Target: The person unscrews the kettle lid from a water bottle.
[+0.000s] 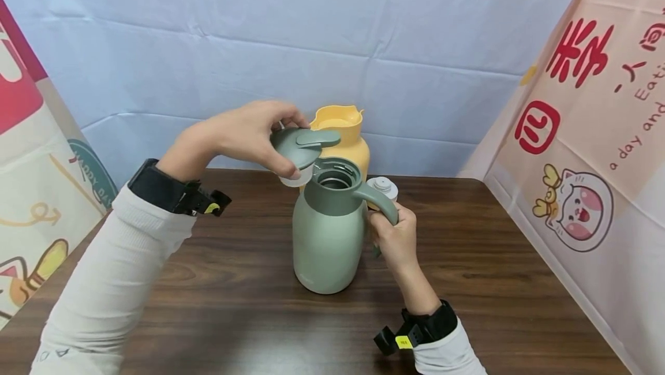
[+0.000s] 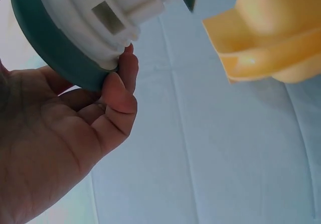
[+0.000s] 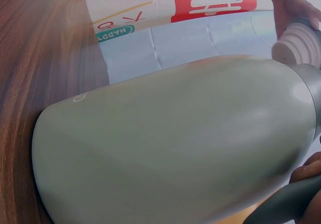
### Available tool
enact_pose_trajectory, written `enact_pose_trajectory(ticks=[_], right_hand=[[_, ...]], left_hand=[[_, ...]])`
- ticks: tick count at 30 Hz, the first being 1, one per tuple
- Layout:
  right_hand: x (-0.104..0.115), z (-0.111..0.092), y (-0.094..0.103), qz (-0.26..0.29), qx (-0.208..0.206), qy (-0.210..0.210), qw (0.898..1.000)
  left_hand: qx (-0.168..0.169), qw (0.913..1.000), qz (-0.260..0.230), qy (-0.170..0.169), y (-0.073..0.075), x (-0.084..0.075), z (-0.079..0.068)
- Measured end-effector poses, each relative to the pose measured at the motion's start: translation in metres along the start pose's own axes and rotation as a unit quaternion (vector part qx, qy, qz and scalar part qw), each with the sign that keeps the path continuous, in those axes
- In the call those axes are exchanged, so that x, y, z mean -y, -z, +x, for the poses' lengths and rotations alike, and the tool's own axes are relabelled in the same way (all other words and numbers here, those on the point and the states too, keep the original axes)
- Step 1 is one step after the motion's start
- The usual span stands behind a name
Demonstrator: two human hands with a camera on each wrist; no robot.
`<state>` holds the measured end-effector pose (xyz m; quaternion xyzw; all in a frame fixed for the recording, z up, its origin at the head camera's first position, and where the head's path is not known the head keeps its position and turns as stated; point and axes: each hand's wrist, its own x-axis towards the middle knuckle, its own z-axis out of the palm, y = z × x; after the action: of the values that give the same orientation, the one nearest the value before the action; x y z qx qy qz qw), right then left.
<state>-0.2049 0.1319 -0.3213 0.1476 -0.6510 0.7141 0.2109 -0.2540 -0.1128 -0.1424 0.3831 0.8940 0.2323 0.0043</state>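
Note:
A light green thermos jug point(image 1: 328, 242) stands upright on the table with its mouth uncovered. My right hand point(image 1: 397, 236) grips the jug's dark green handle point(image 1: 379, 199) from the right side. Just left of and above the mouth, my left hand point(image 1: 249, 135) holds the jug's lid point(image 1: 296, 147) by its edge, fingers and thumb curled round it. The lid has a green top and a white threaded underside point(image 2: 113, 18), tilted and apart from the jug. In the right wrist view the jug body point(image 3: 175, 143) fills most of the picture.
Right behind the green jug stands a yellow jug point(image 1: 340, 124) without a lid on its mouth. A white stopper-like lid point(image 1: 383, 186) sits behind the handle. Blue cloth point(image 1: 260, 46) hangs at the back of the wooden table point(image 1: 467, 259); printed cloths point(image 1: 587, 150) flank it.

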Motion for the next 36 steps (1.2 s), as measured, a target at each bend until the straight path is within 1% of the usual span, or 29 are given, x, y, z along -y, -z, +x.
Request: enact_pose_trajectory(ticks=[5, 9, 17, 22, 25, 30, 36], right_hand=[[-0.001, 0.000, 0.000, 0.003, -0.004, -0.007, 1.000], [-0.001, 0.000, 0.000, -0.002, -0.007, -0.009, 1.000], [-0.002, -0.001, -0.002, -0.001, -0.002, -0.003, 1.000], [-0.001, 0.000, -0.002, 0.005, 0.000, 0.000, 1.000], [0.000, 0.000, -0.001, 0.004, -0.001, 0.002, 1.000], [0.000, 0.001, 0.000, 0.004, 0.001, 0.006, 1.000], [0.000, 0.001, -0.001, 0.009, 0.001, 0.006, 1.000]], left_hand=[[0.006, 0.9998, -0.003, 0.021, -0.001, 0.014, -0.010], [0.023, 0.9992, -0.012, 0.032, -0.006, 0.022, -0.015], [0.063, 0.9970, -0.038, 0.025, -0.024, 0.046, -0.028], [0.087, 0.9938, -0.056, 0.040, -0.034, 0.058, -0.035], [0.096, 0.9925, -0.059, 0.047, -0.040, 0.064, -0.038], [0.094, 0.9928, -0.049, 0.056, -0.051, 0.073, -0.039], [0.077, 0.9946, -0.017, 0.068, -0.068, 0.082, -0.041]])
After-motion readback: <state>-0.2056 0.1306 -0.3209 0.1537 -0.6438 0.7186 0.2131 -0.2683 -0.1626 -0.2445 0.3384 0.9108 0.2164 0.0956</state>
